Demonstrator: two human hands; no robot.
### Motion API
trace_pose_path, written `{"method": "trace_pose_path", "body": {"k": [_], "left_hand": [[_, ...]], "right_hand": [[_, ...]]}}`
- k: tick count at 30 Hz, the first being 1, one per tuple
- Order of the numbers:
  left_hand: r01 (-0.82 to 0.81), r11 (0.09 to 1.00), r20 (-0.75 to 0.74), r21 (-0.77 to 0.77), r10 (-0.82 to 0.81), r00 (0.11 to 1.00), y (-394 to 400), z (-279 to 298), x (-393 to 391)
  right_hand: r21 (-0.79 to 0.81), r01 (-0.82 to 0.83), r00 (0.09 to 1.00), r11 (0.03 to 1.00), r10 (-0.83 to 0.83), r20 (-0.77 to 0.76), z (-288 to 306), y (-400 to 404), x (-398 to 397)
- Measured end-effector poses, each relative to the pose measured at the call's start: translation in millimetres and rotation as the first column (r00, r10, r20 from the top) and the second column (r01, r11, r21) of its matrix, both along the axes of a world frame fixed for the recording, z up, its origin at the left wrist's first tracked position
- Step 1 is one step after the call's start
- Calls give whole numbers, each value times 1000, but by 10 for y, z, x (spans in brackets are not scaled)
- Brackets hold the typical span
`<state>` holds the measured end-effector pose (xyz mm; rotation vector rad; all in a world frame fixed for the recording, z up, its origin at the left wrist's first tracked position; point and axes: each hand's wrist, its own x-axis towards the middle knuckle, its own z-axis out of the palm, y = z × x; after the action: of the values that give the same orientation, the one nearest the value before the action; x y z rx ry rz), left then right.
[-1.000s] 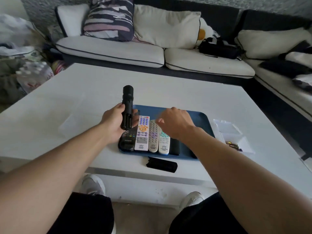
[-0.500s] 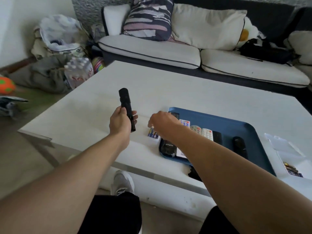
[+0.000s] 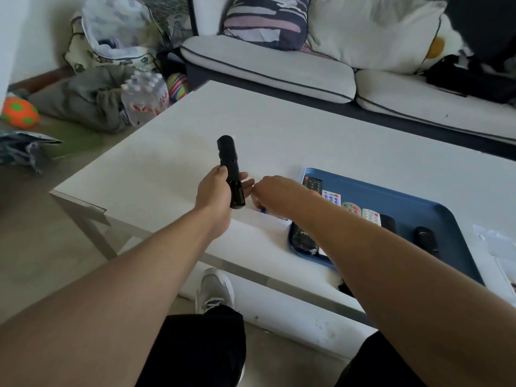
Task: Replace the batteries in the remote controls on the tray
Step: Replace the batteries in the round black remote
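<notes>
White table (image 3: pixel 307 141): right hand (image 3: pixel 275 195) hides batteries (mostly); left hand (image 3: pixel 215 195) grips remote (image 3: pixel 230 169).

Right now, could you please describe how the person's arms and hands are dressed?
Both forearms are bare with no sleeves in view. The left hand and right hand wear no gloves, and no rings, watch or wristband show from this view.

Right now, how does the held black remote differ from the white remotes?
The black remote is gripped in the left hand, raised above the table; the white remotes lie flat in the blue tray. It is plain black, while they show coloured buttons. All are slim and elongated.
</notes>
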<state>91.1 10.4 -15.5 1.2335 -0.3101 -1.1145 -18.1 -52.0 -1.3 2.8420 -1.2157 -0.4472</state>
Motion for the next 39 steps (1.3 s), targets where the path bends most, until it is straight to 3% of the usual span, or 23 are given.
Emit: {"method": "trace_pose_path", "body": {"k": [8, 10, 12, 15, 17, 20, 21, 24, 29, 33, 36, 39], "left_hand": [[-159, 987, -31, -31, 158, 987, 16, 80, 28], [-187, 981, -46, -55, 184, 982, 37, 133, 58], [-197, 978, 0, -63, 198, 980, 60, 182, 78], [-180, 982, 39, -58, 183, 982, 100, 245, 50], [-122, 991, 35, -61, 124, 992, 141, 297, -22], [13, 999, 69, -47, -10, 998, 191, 362, -183], [58, 997, 81, -47, -54, 995, 207, 379, -245], [165, 985, 103, -54, -159, 982, 243, 463, -466], [360, 932, 125, -50, -352, 928, 298, 570, -776], [498, 867, 154, -24, -489, 858, 343, 599, -891], [570, 822, 161, -14, -561, 812, 353, 630, -974], [621, 784, 179, 2, -611, 771, 354, 649, -1070]], "right_hand": [[41, -4, 999, 999, 2, 53, -33, -19, -30], [57, -12, 990, 998, 4, 138, -2, -24, -46], [136, 21, 937, 990, -67, 341, 97, -30, -87], [412, 35, 690, 911, -320, 649, 306, 44, -285], [668, -110, 472, 736, -553, 686, 431, 140, -503], [821, -451, 172, 351, -868, 465, 556, 243, -790], [811, -509, 106, 290, -914, 393, 587, 259, -858], [799, -547, -4, 250, -955, 297, 649, 330, -1037], [847, -436, 19, 305, -938, 347, 677, 442, -1341], [827, -188, 58, 529, -835, 547, 697, 483, -1534], [681, 2, 163, 733, -672, 723, 739, 582, -1635], [525, 62, 214, 849, -525, 824, 726, 639, -1684]]}}
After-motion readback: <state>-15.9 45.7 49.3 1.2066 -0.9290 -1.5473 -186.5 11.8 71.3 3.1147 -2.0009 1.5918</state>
